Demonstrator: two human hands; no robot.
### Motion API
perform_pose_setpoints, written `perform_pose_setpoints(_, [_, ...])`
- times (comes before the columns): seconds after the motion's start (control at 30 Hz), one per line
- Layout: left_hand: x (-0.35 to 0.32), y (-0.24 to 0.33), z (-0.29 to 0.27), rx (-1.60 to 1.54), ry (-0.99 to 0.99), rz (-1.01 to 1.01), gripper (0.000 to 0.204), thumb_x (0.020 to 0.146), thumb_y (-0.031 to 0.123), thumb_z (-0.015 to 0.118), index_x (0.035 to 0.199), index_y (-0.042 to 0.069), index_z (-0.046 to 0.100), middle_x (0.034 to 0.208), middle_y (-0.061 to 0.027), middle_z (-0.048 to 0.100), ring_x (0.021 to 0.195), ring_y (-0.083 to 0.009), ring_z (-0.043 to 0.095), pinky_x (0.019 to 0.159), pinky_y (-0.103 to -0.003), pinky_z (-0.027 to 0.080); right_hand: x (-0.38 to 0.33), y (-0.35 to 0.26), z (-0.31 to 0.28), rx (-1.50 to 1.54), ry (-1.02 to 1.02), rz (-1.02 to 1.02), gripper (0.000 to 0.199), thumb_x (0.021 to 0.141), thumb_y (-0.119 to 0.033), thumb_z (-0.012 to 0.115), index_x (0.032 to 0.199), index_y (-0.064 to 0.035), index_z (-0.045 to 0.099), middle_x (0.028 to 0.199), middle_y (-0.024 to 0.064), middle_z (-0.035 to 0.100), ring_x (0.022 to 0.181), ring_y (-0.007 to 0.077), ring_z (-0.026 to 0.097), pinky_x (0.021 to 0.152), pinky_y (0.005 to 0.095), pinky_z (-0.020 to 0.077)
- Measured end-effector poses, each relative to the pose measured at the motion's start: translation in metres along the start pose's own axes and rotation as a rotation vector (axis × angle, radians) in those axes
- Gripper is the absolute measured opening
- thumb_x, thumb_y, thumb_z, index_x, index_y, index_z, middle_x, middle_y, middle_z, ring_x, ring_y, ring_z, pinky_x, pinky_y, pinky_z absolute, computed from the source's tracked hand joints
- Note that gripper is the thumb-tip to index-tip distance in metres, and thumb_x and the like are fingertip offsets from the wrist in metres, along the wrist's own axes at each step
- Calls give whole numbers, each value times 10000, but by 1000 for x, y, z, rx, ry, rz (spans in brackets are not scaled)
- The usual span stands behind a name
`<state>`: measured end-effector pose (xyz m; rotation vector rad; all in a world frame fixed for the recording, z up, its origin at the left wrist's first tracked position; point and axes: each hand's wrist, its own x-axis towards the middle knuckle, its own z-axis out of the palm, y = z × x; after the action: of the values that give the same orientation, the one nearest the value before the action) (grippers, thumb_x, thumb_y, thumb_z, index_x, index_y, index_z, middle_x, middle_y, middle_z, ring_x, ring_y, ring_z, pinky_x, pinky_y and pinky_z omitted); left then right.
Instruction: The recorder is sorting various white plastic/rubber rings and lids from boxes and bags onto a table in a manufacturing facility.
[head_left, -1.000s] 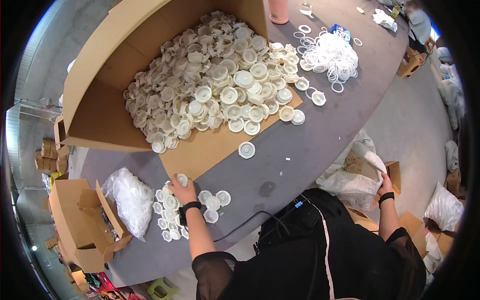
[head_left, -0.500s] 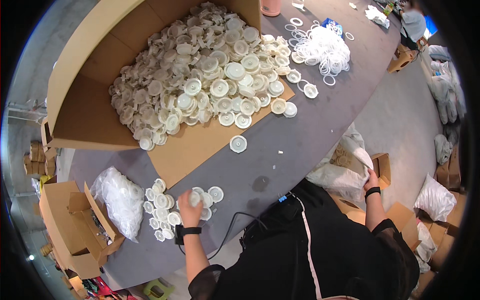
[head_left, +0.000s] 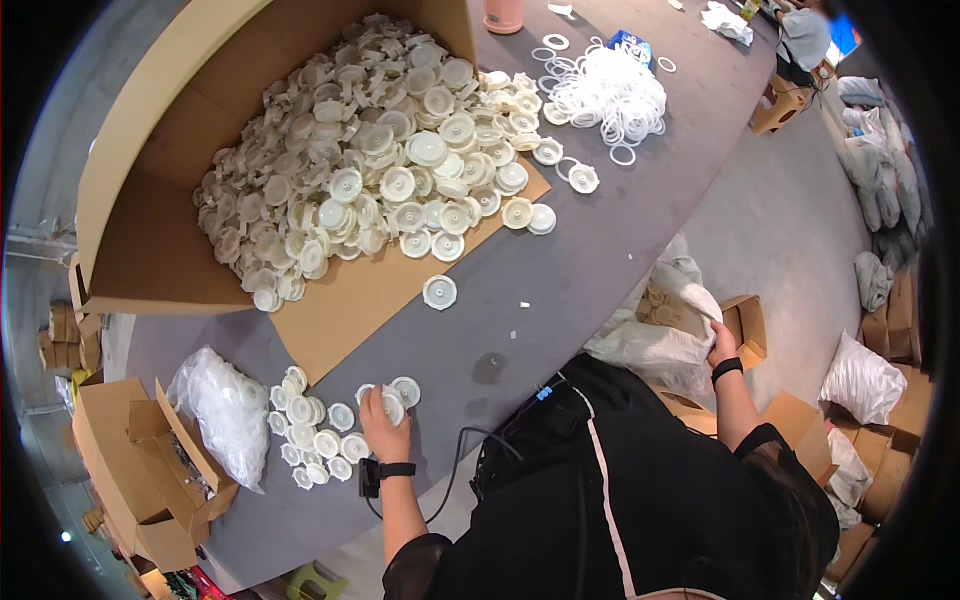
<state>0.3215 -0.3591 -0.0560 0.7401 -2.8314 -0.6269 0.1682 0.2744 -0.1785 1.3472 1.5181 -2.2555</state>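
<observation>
Left hand (head_left: 385, 432) holds white cap (head_left: 392, 405); right hand (head_left: 720, 341) grips bag (head_left: 655, 345)

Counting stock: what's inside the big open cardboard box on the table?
The cardboard box holds heaped white round plastic caps, spilling over its flap. Lower layers and the box floor are covered.

My left hand (head_left: 385, 432) grips a white plastic cap (head_left: 392, 405) on the grey table (head_left: 560, 270), just right of a small cluster of caps (head_left: 310, 430). Clear plastic bag (head_left: 225, 410) left of that. My right hand (head_left: 720, 340) off the table's right edge, gripping a white sack (head_left: 660, 340). Far left: big open cardboard box (head_left: 150, 200) spilling a cap pile (head_left: 370, 170). Far right of it, a heap of white rings (head_left: 610, 95). One lone cap (head_left: 439, 291) mid-table.
</observation>
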Motion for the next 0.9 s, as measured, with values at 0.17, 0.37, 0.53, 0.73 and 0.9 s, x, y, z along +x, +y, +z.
perform_pose_setpoints(0.17, [4, 12, 33, -88, -84, 7, 564, 580, 51, 684, 1099, 42, 463, 1112, -178, 449, 1033, -340, 426, 893, -388, 346, 5, -5, -4, 13, -38, -12, 304, 800, -134, 464, 1058, 25, 491, 998, 146, 565, 910, 265, 538, 831, 354, 426])
perform_pose_setpoints(0.37, [5, 19, 54, -16, 4, 25, 552, 590, 71, 684, 1092, 36, 457, 1087, -184, 456, 1015, -352, 433, 880, -397, 351, -15, -21, -6, 58, -29, -17, 245, 780, -95, 485, 983, 36, 522, 954, 139, 575, 868, 248, 550, 794, 350, 434])
perform_pose_setpoints(0.53, [-4, -4, 60, -61, 131, -105, 554, 639, 93, 685, 1126, 19, 431, 1092, -155, 471, 1009, -286, 457, 860, -373, 380, -23, -29, 16, 28, -41, -73, 188, 761, -79, 503, 925, 4, 545, 879, 97, 591, 812, 209, 568, 738, 338, 456])
perform_pose_setpoints(0.73, [24, 144, 65, -1055, -140, -380, 512, 726, 2, 598, 1191, 39, 385, 1058, -84, 485, 908, -168, 508, 761, -284, 445, -56, -53, 29, 81, -7, -139, 225, 770, -78, 509, 979, 2, 532, 892, 76, 592, 807, 173, 561, 723, 294, 447])
perform_pose_setpoints(0.9, [22, 304, 136, -1049, -710, -41, 550, 642, 9, 670, 1135, 21, 427, 1021, -75, 499, 893, -162, 513, 785, -283, 435, -56, -57, 11, 131, 22, -117, 238, 776, -84, 519, 996, 6, 522, 910, 79, 584, 813, 169, 557, 723, 293, 445])
